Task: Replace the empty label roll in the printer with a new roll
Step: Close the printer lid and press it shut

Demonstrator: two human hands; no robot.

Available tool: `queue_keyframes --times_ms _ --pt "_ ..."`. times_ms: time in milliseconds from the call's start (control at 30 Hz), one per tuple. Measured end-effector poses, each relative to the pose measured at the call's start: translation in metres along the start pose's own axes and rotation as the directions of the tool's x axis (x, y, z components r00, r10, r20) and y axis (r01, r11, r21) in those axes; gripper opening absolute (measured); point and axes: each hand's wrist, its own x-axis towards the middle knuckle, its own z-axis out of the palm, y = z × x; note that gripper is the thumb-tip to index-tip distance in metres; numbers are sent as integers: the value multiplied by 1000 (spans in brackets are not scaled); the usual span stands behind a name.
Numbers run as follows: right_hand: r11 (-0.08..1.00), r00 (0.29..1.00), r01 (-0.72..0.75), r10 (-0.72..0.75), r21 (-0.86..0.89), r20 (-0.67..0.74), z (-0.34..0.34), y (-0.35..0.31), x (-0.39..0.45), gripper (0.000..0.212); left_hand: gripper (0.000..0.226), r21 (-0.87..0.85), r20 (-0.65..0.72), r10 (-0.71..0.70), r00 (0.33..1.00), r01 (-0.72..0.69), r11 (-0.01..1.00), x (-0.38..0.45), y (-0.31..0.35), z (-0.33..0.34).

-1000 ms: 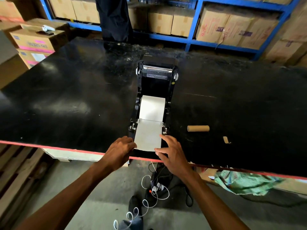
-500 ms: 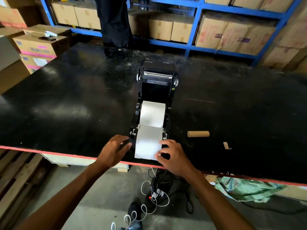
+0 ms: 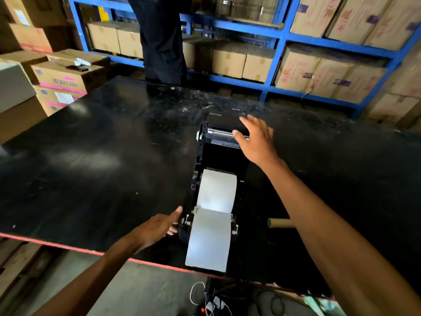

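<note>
The printer [image 3: 218, 179] sat open in the middle of the frame on the black counter [image 3: 102, 167], its lid tipped back toward the upper part of the picture. A new white label roll [image 3: 217, 190] lay in its bay, and a strip of labels [image 3: 208, 240] ran from it out over the front, its end reaching the counter's red edge at lower centre.

Half a second earlier both hands had been down at that front edge, on either side of the strip. Now the right hand [image 3: 256, 139] had gone up to the raised lid at upper centre, fingers spread and apart, palm over the lid's right corner; whether it touched the lid could not be told. The left hand [image 3: 159, 225] had stayed low, left of the strip, fingers loosely extended and holding nothing, its fingertips against the printer's front left side.

The empty cardboard core [image 3: 279, 223] lay on the counter to the right of the printer, now partly hidden behind the right forearm.

Beyond the counter, blue shelving [image 3: 276, 55] held cardboard boxes [image 3: 230, 60], and another person's dark trouser legs [image 3: 163, 37] stood at top centre.
</note>
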Motion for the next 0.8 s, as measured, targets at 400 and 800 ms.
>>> queue_keyframes --times_ms 400,800 --pt "974 873 223 -178 48 -453 14 3 -87 15 97 -140 30 -136 990 139 980 24 3 -10" --pt "997 996 62 -65 53 57 50 29 -196 111 124 -197 73 -154 985 166 966 20 7 -16"
